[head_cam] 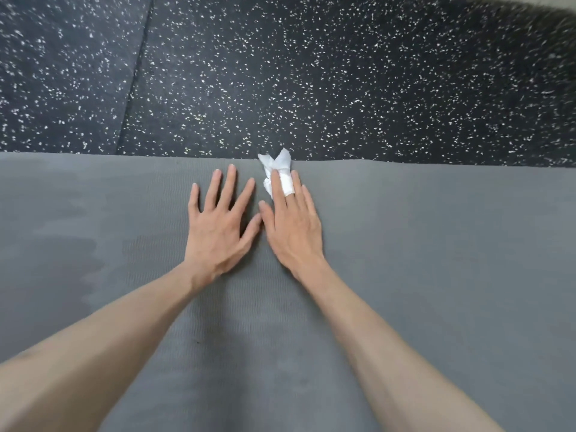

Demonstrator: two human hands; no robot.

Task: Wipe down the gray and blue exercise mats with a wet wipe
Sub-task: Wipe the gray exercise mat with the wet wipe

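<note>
both hands lie flat, fingers straight, on the gray mat point(436, 260). the left hand point(218, 226) is bare; the right hand point(293, 226) presses the wet wipe point(276, 169) at the mat's far edge, the wipe looped over its middle finger and partly hidden. blurred speckled floor point(311, 73) lies beyond.

Both hands flat on mat point(436, 260), left hand point(218, 226) beside right hand point(294, 226), wipe point(276, 169) under right fingers point(278, 188) at far edge.

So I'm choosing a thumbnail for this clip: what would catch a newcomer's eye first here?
Two bare hands side by side in the middle: the left hand lies flat with fingers spread on the gray mat, and the right hand presses a crumpled white wet wipe at the mat's far edge, the wipe threaded over its middle finger. Behind that edge, the dark white-speckled floor fills the top of the view.
</note>
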